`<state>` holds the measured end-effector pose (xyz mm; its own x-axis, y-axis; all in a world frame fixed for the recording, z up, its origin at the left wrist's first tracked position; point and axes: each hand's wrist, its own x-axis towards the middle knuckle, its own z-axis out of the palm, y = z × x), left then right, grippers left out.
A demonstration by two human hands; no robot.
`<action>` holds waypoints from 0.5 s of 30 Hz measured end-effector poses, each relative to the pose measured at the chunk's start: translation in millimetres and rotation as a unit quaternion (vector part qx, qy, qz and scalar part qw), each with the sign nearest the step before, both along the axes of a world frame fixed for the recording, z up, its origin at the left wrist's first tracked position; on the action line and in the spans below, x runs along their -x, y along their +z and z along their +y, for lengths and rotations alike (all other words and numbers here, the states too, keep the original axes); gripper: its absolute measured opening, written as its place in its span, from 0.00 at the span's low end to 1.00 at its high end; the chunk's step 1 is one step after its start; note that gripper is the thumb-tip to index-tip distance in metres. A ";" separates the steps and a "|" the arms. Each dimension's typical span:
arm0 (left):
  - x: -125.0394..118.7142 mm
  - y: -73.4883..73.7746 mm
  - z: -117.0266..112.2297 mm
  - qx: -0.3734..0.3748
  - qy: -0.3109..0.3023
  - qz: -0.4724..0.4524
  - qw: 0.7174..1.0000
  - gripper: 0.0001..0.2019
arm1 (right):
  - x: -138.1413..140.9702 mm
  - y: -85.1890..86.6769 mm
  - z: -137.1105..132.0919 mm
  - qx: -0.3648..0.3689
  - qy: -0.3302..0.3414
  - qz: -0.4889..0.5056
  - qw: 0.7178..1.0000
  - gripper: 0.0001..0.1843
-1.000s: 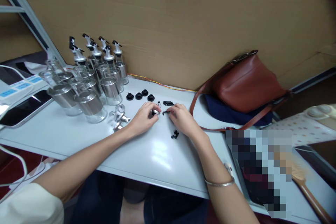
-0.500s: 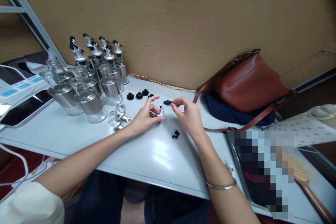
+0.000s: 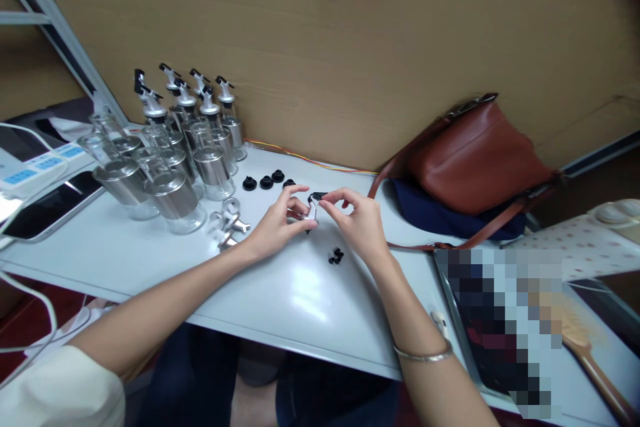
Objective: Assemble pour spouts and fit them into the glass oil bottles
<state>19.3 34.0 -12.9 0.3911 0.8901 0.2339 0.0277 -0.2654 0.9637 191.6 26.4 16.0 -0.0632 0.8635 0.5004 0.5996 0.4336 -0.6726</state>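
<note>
My left hand point(image 3: 280, 219) grips a silver pourer spout point(image 3: 312, 211) between thumb and fingers, its index finger stretched out. Thumb and forefinger of my right hand point(image 3: 357, 217) pinch a small black flip cap point(image 3: 317, 196) against the spout's upper end; whether it is seated there I cannot tell. Several loose silver pourer spouts point(image 3: 234, 219) lie left of my left hand. Beyond it sit several black stoppers point(image 3: 266, 182). A cluster of tiny black pieces point(image 3: 336, 255) rests on the table below my right hand.
Several glass bottles point(image 3: 175, 203) with steel bands crowd the left, some topped with pourers. Farther left are a power strip point(image 3: 43, 165) and a phone-like device point(image 3: 55, 208). A brown bag point(image 3: 480, 157) is at the right, above a tray with blurred contents and a wooden-handled brush point(image 3: 595, 367).
My right hand has brought the black flip cap left and onto the spout's top end, closing the gap between the hands. My left hand has shifted slightly right with the spout.
</note>
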 end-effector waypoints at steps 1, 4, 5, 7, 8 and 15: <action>0.1 -0.1 0.5 -0.001 0.004 -0.004 1.000 0.27 | 0.1 0.6 -0.3 -0.001 -0.001 0.005 1.000 0.04; 0.5 -0.2 1.6 -0.007 0.011 -0.007 1.000 0.24 | 0.0 1.5 -0.3 0.000 0.005 0.012 1.000 0.04; 0.6 -0.2 1.8 -0.010 0.014 -0.008 1.000 0.23 | -0.1 1.5 -0.1 0.003 0.008 0.012 1.000 0.04; 0.8 -0.5 1.9 -0.011 0.024 -0.014 1.000 0.22 | -0.1 0.8 0.4 0.007 0.016 0.013 1.000 0.04; 0.9 -0.8 1.8 -0.010 0.030 -0.019 0.999 0.22 | 0.0 0.3 0.7 0.009 0.021 0.012 1.000 0.04; -0.2 -2.0 2.0 0.011 0.040 -0.043 0.998 0.24 | 0.5 -3.4 1.5 0.014 0.038 0.012 0.999 0.10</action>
